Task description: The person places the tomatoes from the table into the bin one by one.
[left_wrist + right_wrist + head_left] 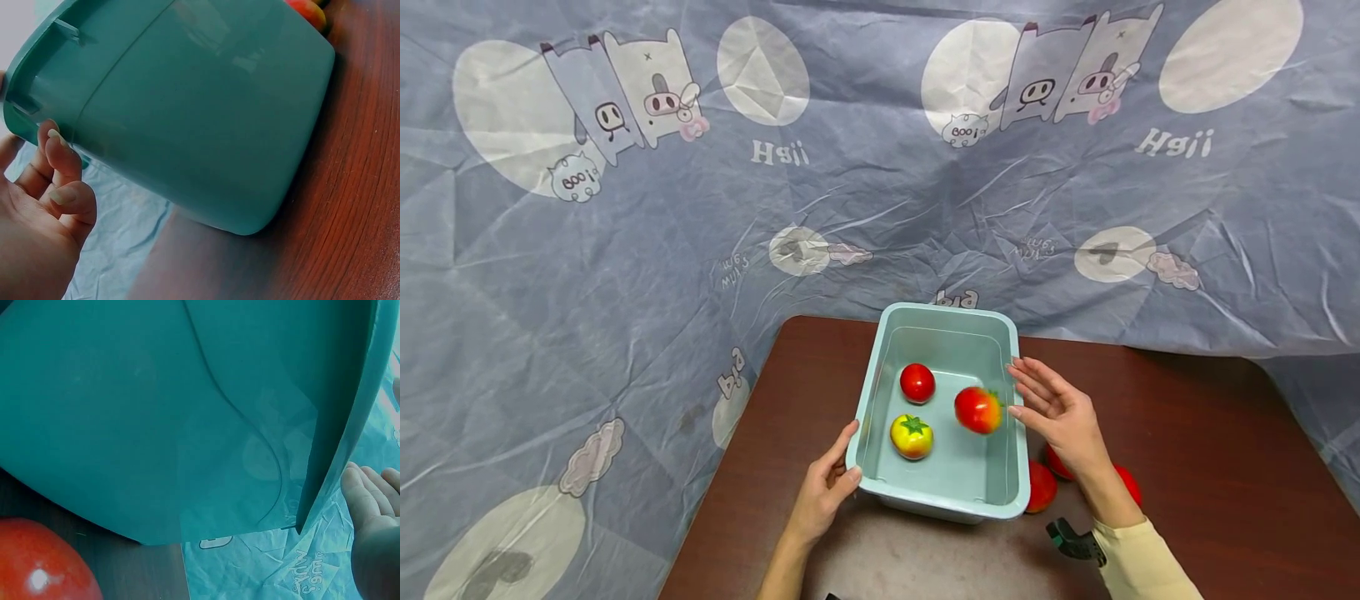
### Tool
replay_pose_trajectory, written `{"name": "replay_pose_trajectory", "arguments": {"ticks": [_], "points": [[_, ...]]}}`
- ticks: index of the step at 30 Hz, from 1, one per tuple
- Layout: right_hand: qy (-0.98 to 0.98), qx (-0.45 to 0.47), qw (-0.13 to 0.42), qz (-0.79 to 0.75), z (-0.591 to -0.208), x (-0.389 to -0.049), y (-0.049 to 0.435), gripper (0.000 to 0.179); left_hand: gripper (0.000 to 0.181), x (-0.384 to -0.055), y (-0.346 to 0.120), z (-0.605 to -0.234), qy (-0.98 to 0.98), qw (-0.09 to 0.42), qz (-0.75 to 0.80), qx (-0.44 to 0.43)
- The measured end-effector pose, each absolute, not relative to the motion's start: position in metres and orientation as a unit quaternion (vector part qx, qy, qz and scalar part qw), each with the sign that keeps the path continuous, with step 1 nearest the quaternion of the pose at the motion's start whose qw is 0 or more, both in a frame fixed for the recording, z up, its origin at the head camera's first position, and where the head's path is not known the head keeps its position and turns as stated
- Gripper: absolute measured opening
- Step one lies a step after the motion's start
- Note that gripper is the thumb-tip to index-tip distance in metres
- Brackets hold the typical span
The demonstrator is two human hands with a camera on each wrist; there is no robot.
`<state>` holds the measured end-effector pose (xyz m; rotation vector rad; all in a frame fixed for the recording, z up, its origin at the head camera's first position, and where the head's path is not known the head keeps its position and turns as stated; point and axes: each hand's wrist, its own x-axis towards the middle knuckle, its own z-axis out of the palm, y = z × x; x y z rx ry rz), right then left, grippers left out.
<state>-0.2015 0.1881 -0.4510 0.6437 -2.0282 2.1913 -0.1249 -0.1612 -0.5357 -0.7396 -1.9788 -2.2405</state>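
A light blue-green plastic bin (949, 317) stands on the table, and my left hand (820, 493) holds its near left corner, thumb at the rim. In the left wrist view, fingers (62, 156) bend beneath that rim. My right hand (1060, 417) is at the bin's right rim with its fingers extended and nothing in its grasp. Just left of its fingertips, a slightly blurred red-and-yellow tomato (976, 410) with a green stem shows over the bin's inside. Also within the bin are a plain red tomato (917, 383) and a yellow one with green leaves (912, 437).
Outside the bin on the right, a red tomato (1041, 487) lies close to its wall. Another red tomato (1057, 463) and a third one (1127, 485) are partly hidden by my right arm. A patterned grey-blue cloth (880, 183) hangs behind the dark wooden table (1195, 442).
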Motion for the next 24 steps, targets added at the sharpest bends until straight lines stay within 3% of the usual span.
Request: {"name": "replay_pose_trajectory", "arguments": {"ticks": [7, 18, 24], "points": [[-0.622, 0.236, 0.075, 0.743, -0.465, -0.205, 0.198, 0.070, 0.059, -0.124, -0.160, -0.535, -0.649, 0.034, -0.724, -0.233], [-0.628, 0.168, 0.090, 0.755, -0.489, -0.200, 0.218, 0.072, 0.059, -0.124, -0.160, -0.535, -0.658, 0.042, -0.716, -0.231], [-0.750, 0.113, 0.135, 0.638, -0.515, -0.200, 0.233, 0.073, 0.059, -0.125, -0.161, -0.535, -0.655, 0.035, -0.719, -0.227]]}}
